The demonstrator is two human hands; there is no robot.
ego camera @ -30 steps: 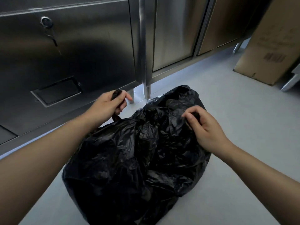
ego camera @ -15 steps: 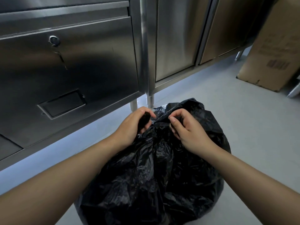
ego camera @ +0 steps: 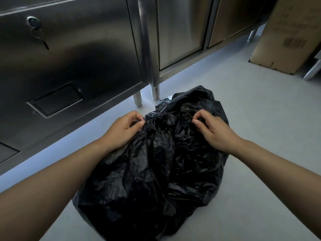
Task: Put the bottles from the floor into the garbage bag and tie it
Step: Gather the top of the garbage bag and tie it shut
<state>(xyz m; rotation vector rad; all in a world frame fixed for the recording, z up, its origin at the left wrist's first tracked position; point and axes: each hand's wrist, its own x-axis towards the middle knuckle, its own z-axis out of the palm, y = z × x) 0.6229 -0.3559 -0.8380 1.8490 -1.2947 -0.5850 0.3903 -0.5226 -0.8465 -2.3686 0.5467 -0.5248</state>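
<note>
A crumpled black garbage bag (ego camera: 156,171) sits bulging on the grey floor in front of me. My left hand (ego camera: 123,129) pinches the bag's plastic at its upper left edge. At the upper right, my right hand (ego camera: 212,129) pinches another fold of the bag. The two hands are about a hand's width apart, with gathered plastic between them. No bottles show; whatever is in the bag is hidden by the black plastic.
Stainless steel cabinets (ego camera: 78,58) on short legs (ego camera: 138,100) run along the left and back, close to the bag. A cardboard box (ego camera: 291,35) stands at the far right. Bare grey floor (ego camera: 251,101) lies to the right of the bag.
Half a second ago my hands were close together at the bag's top; they have now moved apart, each still gripping plastic. The view has shifted slightly.
</note>
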